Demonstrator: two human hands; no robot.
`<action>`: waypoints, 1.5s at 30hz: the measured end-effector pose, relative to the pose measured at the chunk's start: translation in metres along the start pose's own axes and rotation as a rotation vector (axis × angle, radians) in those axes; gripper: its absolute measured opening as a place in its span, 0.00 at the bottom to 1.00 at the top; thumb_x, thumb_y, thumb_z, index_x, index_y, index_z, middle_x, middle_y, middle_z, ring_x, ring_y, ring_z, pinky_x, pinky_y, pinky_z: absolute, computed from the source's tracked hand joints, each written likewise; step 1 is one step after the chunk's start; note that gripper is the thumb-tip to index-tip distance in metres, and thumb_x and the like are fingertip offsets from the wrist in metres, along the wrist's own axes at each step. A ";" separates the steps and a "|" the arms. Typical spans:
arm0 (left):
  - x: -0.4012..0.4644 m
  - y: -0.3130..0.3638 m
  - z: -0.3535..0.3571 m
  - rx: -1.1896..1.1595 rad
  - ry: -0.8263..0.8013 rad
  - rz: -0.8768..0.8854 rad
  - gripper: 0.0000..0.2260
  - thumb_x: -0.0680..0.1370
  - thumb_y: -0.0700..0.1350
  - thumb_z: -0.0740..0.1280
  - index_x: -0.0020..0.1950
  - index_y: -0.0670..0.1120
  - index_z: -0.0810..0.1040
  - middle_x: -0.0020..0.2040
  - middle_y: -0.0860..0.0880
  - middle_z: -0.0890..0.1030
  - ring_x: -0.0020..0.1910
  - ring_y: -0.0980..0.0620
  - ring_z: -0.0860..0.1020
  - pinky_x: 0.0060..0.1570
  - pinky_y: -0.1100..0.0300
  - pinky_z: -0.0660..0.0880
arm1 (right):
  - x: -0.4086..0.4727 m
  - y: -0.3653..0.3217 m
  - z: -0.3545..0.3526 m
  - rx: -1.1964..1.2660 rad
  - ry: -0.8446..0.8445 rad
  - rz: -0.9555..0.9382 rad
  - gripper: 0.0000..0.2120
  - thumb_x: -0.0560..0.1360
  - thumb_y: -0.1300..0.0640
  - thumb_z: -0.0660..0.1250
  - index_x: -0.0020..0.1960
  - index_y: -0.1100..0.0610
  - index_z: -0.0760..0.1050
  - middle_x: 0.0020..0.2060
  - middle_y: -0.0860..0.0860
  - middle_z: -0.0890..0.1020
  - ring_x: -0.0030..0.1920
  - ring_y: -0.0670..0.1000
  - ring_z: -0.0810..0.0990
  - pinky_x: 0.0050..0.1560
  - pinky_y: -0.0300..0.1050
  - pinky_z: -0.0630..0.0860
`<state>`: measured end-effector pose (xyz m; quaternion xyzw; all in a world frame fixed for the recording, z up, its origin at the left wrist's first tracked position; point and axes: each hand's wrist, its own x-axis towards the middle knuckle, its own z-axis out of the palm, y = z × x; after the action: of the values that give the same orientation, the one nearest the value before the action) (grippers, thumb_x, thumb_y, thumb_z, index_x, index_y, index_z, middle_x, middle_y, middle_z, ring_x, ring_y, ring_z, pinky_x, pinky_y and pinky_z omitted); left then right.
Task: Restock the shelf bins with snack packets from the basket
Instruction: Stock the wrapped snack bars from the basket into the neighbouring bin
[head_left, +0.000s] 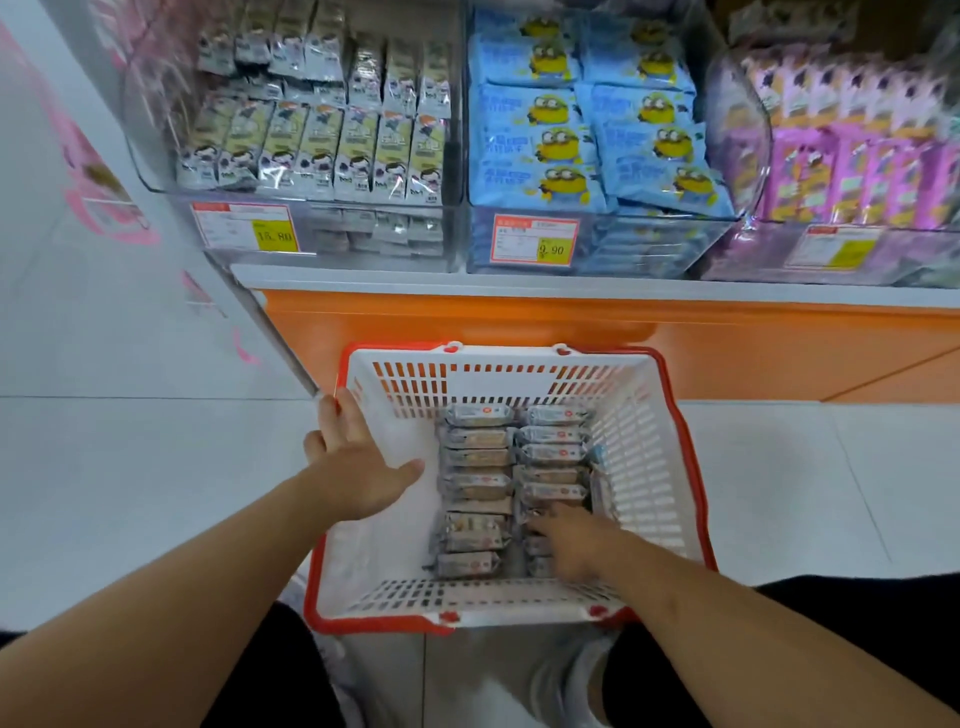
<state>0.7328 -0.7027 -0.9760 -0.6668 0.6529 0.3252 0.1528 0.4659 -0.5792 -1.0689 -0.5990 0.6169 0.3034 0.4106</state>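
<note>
Head view: at lower centre we see a white basket (644, 467) with a red rim, snack packets (478, 486) lying in two rows on its floor. Our left hand (358, 467) rests on its left rim, fingers straight and spread, gripping nothing. Our right hand (571, 540) reaches onto the right-hand row; whether its fingers grasp a packet we cannot tell. Clear shelf bins (332, 234) of packets fill the upper frame.
</note>
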 end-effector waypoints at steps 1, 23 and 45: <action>0.001 0.000 0.002 0.003 -0.007 0.000 0.59 0.72 0.74 0.65 0.77 0.47 0.24 0.79 0.48 0.28 0.81 0.36 0.42 0.78 0.41 0.54 | 0.003 0.000 0.002 -0.020 0.002 0.004 0.32 0.81 0.52 0.66 0.83 0.46 0.59 0.74 0.57 0.66 0.68 0.62 0.71 0.55 0.48 0.73; -0.011 0.010 -0.016 0.024 -0.074 -0.030 0.53 0.76 0.73 0.59 0.77 0.48 0.23 0.80 0.45 0.29 0.81 0.36 0.40 0.79 0.38 0.51 | -0.027 -0.016 -0.039 0.322 0.132 -0.129 0.09 0.75 0.45 0.76 0.51 0.45 0.79 0.50 0.44 0.82 0.52 0.49 0.81 0.54 0.47 0.80; -0.148 0.088 -0.164 -1.127 -0.295 0.557 0.11 0.79 0.44 0.72 0.57 0.38 0.82 0.48 0.43 0.85 0.43 0.50 0.83 0.49 0.56 0.82 | -0.232 -0.085 -0.238 1.081 0.826 -0.719 0.18 0.82 0.67 0.65 0.57 0.45 0.82 0.57 0.45 0.85 0.58 0.47 0.83 0.60 0.50 0.78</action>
<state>0.6954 -0.7002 -0.7416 -0.3985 0.5028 0.7340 -0.2228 0.5035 -0.6801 -0.7431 -0.5435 0.5499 -0.4408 0.4559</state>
